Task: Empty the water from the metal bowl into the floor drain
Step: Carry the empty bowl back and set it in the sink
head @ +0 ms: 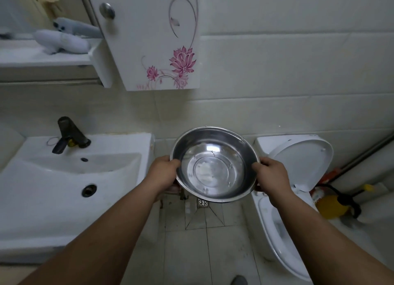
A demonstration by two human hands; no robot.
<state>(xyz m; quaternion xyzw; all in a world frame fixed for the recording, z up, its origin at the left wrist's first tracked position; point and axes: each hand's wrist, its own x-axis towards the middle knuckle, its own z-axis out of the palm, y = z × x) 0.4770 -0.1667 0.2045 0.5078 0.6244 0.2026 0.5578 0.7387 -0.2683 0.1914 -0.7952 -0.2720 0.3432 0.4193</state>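
I hold a round metal bowl [215, 165] in the air between the sink and the toilet, its inside facing me. My left hand [164, 171] grips its left rim and my right hand [270, 174] grips its right rim. A thin film of water or droplets glints on the bowl's bottom; how much is in it I cannot tell. Directly below the bowl's near edge a small square floor drain [202, 203] shows on the tiled floor, partly hidden by the bowl.
A white washbasin [70, 178] with a dark tap [69, 134] stands at the left. A white toilet [283, 210] with its lid up stands at the right. A flowered wall cabinet [149, 39] hangs above. Yellow and orange items [331, 205] lie beyond the toilet.
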